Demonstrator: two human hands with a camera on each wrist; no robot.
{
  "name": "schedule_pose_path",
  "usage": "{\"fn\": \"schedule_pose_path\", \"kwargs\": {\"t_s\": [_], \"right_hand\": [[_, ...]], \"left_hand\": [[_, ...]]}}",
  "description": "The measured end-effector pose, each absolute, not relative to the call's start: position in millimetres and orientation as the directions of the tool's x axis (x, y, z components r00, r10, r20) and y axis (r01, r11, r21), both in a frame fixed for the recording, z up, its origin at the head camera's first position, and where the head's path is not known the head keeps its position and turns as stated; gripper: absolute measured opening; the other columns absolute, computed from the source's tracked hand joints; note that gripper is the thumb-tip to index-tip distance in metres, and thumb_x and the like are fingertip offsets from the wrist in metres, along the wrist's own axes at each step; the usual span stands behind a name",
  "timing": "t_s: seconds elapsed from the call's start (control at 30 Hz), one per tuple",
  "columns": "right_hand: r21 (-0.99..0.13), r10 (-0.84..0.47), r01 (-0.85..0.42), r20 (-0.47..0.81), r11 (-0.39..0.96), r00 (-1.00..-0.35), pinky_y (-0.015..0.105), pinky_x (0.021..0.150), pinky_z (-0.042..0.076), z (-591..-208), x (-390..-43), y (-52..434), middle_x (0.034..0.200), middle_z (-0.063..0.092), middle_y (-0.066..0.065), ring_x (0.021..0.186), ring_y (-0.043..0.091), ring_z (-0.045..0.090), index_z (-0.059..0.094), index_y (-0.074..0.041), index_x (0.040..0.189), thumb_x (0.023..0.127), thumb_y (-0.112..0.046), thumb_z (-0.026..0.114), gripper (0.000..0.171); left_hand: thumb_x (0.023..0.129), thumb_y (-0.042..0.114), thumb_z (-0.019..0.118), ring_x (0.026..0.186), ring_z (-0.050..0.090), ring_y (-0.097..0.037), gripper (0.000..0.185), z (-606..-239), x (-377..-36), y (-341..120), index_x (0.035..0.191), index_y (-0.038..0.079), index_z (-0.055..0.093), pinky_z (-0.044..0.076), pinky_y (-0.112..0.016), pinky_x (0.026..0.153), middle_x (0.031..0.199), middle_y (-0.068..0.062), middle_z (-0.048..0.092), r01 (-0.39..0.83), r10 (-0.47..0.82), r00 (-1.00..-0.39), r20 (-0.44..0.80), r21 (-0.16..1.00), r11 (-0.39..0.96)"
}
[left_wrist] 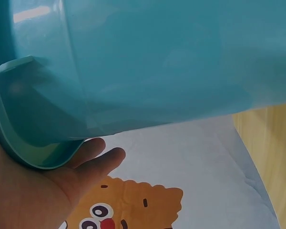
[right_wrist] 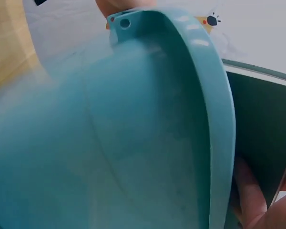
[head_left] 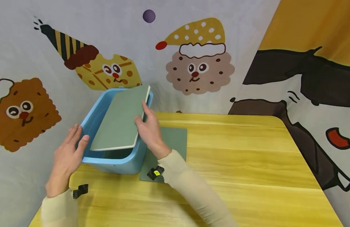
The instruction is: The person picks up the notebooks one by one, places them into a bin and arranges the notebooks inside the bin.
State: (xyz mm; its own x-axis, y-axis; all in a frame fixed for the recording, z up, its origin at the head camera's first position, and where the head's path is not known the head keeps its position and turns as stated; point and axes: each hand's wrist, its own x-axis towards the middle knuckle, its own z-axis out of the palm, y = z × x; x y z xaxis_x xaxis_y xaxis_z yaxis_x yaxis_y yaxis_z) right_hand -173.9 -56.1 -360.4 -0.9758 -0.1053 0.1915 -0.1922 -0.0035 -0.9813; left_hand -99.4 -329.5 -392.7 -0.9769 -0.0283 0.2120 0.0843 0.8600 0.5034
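A light blue plastic bin (head_left: 115, 165) stands at the left of the table. My left hand (head_left: 68, 151) holds its left rim, the thumb over the rim and the fingers outside; in the left wrist view the rim lies between thumb and fingers. A grey-green notebook (head_left: 121, 116) with white page edges slants across the bin's opening. My right hand (head_left: 150, 129) grips the notebook by its right edge, with some fingers hidden beneath it. In the right wrist view, fingers (right_wrist: 250, 191) show against the notebook's dark underside. The bin's inside is mostly covered.
A flat grey-green sheet or book (head_left: 175, 142) lies on the wooden table (head_left: 248, 164), partly hidden by the bin and right arm. Behind the table hangs a white cloth (head_left: 135, 41) printed with cartoon food. Each sleeve carries a small black device near the wrist.
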Motion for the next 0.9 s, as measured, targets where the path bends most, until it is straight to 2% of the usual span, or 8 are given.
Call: {"fn": "schedule_pose_path", "kwargs": {"t_s": [0.23, 0.43, 0.5, 0.57, 0.63, 0.73, 0.8, 0.9], "right_hand": [[-0.988, -0.189, -0.152, 0.152, -0.012, -0.97, 0.027, 0.107, 0.039, -358.7, -171.8, -71.9, 0.171, 0.022, 0.005, 0.15, 0.009, 0.028, 0.021, -0.004, 0.165, 0.098, 0.005, 0.049, 0.073], [-0.994, -0.243, -0.097, 0.081, 0.054, -0.967, 0.026, 0.105, 0.043, -354.1, -174.3, -83.4, 0.17, 0.024, 0.007, 0.151, 0.012, 0.027, 0.016, -0.006, 0.166, 0.098, 0.004, 0.051, 0.077], [-0.995, -0.26, -0.084, 0.067, 0.056, -0.963, 0.023, 0.097, 0.047, -352.4, -175.4, -86.2, 0.169, 0.027, 0.009, 0.149, 0.013, 0.033, 0.015, -0.006, 0.166, 0.098, 0.004, 0.052, 0.078], [-0.996, -0.274, -0.076, 0.06, 0.048, -0.96, 0.024, 0.082, 0.05, -350.7, -176.5, -87.5, 0.167, 0.032, 0.012, 0.129, 0.016, 0.056, 0.013, -0.006, 0.166, 0.099, 0.004, 0.052, 0.078], [-0.997, -0.276, -0.062, 0.048, 0.042, -0.96, 0.022, 0.078, 0.05, -349.4, -177.5, -88.0, 0.164, 0.037, 0.013, 0.122, 0.017, 0.06, 0.014, -0.006, 0.166, 0.099, 0.003, 0.052, 0.077], [-0.999, -0.287, -0.042, 0.034, 0.021, -0.957, 0.025, 0.082, 0.054, -348.3, -177.5, -88.4, 0.161, 0.042, 0.013, 0.117, 0.02, 0.064, 0.015, -0.008, 0.166, 0.101, 0.002, 0.052, 0.075], [-0.999, -0.291, -0.034, 0.03, 0.01, -0.956, 0.026, 0.094, 0.053, -348.6, -177.3, -89.4, 0.159, 0.045, 0.012, 0.135, 0.02, 0.055, 0.017, -0.009, 0.166, 0.102, 0.001, 0.052, 0.074], [-1.0, -0.301, -0.023, 0.026, -0.011, -0.953, 0.029, 0.094, 0.055, -349.4, -176.4, -91.2, 0.156, 0.05, 0.013, 0.129, 0.022, 0.061, 0.018, -0.011, 0.166, 0.102, 0.001, 0.052, 0.074]], "left_hand": [[0.113, 0.046, 0.026, 0.157, 0.009, -0.044, 0.069, -392.4, -98.7, -329.4, 0.162, -0.002, 0.021, 0.015, -0.079, 0.109, 0.171, -0.022, 0.013, 0.083, -0.028, -0.977, 0.211, 0.497, 0.864], [0.113, 0.046, 0.028, 0.157, 0.007, -0.043, 0.071, -393.6, -100.5, -329.5, 0.162, -0.004, 0.019, 0.013, -0.076, 0.114, 0.17, -0.024, 0.013, 0.084, -0.034, -0.975, 0.221, 0.501, 0.861], [0.113, 0.047, 0.029, 0.157, 0.004, -0.044, 0.073, -393.9, -101.3, -329.5, 0.163, -0.005, 0.013, 0.011, -0.073, 0.117, 0.169, -0.027, 0.01, 0.079, -0.044, -0.973, 0.226, 0.511, 0.856], [0.112, 0.047, 0.03, 0.157, 0.001, -0.045, 0.076, -393.5, -102.3, -329.1, 0.163, -0.006, 0.007, 0.008, -0.069, 0.12, 0.169, -0.029, 0.006, 0.079, -0.052, -0.972, 0.23, 0.525, 0.847], [0.112, 0.047, 0.031, 0.157, -0.002, -0.045, 0.079, -392.7, -103.2, -328.6, 0.162, -0.007, 0.004, 0.005, -0.067, 0.122, 0.168, -0.031, 0.004, 0.087, -0.048, -0.971, 0.236, 0.53, 0.843], [0.112, 0.047, 0.031, 0.157, -0.005, -0.044, 0.078, -391.2, -103.1, -328.2, 0.161, -0.009, 0.008, 0.003, -0.066, 0.122, 0.169, -0.03, 0.003, 0.099, -0.031, -0.972, 0.234, 0.523, 0.846], [0.112, 0.047, 0.031, 0.157, -0.006, -0.043, 0.076, -390.6, -102.2, -328.3, 0.161, -0.009, 0.012, 0.003, -0.068, 0.121, 0.169, -0.029, 0.005, 0.104, -0.02, -0.972, 0.233, 0.51, 0.854], [0.113, 0.047, 0.03, 0.158, -0.006, -0.042, 0.075, -390.1, -100.3, -328.4, 0.161, -0.009, 0.016, 0.005, -0.071, 0.119, 0.17, -0.027, 0.006, 0.1, -0.02, -0.973, 0.228, 0.503, 0.859]]}}
